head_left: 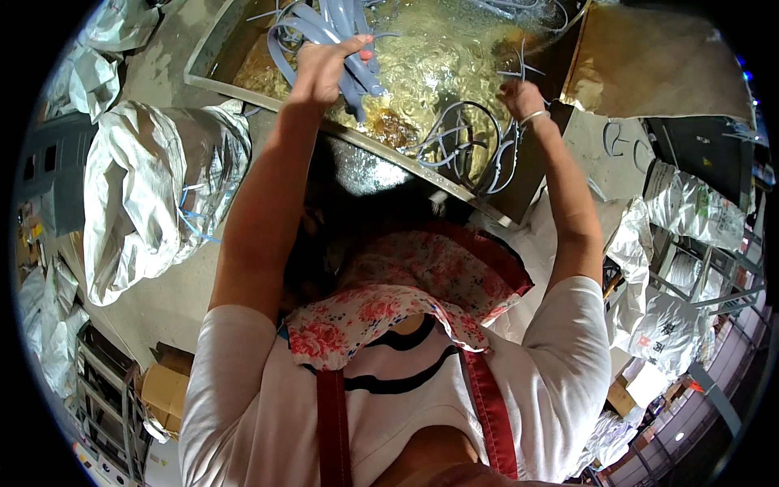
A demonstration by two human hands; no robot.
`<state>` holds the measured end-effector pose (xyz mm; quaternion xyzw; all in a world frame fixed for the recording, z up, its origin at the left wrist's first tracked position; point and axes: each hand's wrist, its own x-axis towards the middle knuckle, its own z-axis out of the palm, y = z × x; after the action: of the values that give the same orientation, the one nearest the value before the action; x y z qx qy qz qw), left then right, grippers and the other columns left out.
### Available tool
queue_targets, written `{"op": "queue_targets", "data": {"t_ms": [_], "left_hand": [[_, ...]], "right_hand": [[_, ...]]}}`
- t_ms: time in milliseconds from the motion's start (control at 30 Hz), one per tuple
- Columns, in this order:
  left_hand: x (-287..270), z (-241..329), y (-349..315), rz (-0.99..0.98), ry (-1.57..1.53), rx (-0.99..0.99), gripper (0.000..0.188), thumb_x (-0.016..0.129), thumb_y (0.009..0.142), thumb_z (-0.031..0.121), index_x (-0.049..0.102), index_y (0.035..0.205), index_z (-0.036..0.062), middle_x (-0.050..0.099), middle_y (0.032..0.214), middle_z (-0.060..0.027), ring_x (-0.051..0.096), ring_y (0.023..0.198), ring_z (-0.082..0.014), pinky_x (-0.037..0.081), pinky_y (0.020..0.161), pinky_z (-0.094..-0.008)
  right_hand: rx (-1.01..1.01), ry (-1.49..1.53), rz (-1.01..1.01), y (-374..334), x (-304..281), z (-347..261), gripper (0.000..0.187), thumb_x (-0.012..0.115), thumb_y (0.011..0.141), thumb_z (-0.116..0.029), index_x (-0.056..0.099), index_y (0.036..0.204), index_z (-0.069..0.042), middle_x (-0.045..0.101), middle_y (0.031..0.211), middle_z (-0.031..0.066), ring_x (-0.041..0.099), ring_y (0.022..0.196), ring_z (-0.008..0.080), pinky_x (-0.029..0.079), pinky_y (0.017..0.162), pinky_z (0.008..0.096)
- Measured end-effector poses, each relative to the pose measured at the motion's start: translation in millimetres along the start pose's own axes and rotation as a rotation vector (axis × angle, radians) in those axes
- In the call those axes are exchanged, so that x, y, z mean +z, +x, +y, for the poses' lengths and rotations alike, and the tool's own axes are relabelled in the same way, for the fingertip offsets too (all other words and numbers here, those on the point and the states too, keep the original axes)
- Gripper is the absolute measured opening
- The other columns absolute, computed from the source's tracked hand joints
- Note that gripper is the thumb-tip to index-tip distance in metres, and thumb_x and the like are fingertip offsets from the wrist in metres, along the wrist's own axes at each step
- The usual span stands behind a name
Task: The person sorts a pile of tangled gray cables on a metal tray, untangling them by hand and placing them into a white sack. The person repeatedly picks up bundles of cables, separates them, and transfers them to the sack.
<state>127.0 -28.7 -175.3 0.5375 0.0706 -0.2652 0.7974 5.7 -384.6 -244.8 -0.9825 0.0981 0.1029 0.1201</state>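
A shallow metal tank (213, 47) of rippling, yellowish water lies before me. My left hand (323, 71) is closed round a bundle of flat grey-blue strips (341, 15), looped at the top, with ends hanging down toward the water. Over the right part of the tank, my right hand (522, 99) has its fingers curled in. Thin grey strips stick out around those fingers, but what they grip is too small to make out. Below it, a tangle of dark and grey loops (466, 146) lies at the tank's near edge. More thin strips (519, 6) float at the far side.
A brown sheet (661, 65) covers the tank's right side. White woven sacks (138, 203) stand on the floor at left, and others (694, 207) at right. A cardboard box (165, 396) sits at lower left. A floral apron (406, 300) hangs between my arms.
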Motion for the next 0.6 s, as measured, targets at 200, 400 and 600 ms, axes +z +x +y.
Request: {"op": "queue_targets", "data": {"t_ms": [200, 400, 600], "left_hand": [[5, 7, -10, -0.010, 0.222, 0.040, 0.018, 0.068, 0.073, 0.012, 0.063, 0.078, -0.0046, 0.061, 0.065, -0.0094, 0.056, 0.051, -0.0142, 0.045, 0.046, -0.0256], [-8, -28, 10, -0.079, 0.751, 0.318, 0.031, 0.069, 0.072, 0.025, 0.063, 0.080, -0.0042, 0.062, 0.066, -0.0088, 0.056, 0.058, -0.0172, 0.045, 0.056, -0.0302], [15, -41, 6, -0.296, 0.564, 0.178, 0.032, 0.072, 0.071, 0.021, 0.063, 0.088, -0.0039, 0.062, 0.071, -0.0115, 0.058, 0.063, -0.0180, 0.047, 0.059, -0.0310]], "right_hand": [[0.028, 0.081, -0.165, 12, 104, 28, 0.042, 0.064, 0.075, -0.027, 0.056, 0.111, -0.007, 0.059, 0.100, 0.0229, 0.057, 0.091, 0.0383, 0.045, 0.078, 0.0405], [-0.345, 0.149, 0.132, 15, 33, -42, 0.019, 0.060, 0.080, -0.021, 0.061, 0.091, -0.005, 0.058, 0.085, 0.0197, 0.056, 0.080, 0.0362, 0.045, 0.070, 0.0408], [-0.556, 0.289, 0.399, 25, -64, -120, 0.024, 0.062, 0.080, -0.022, 0.060, 0.097, -0.005, 0.057, 0.081, 0.0144, 0.056, 0.077, 0.0334, 0.045, 0.066, 0.0377]]}}
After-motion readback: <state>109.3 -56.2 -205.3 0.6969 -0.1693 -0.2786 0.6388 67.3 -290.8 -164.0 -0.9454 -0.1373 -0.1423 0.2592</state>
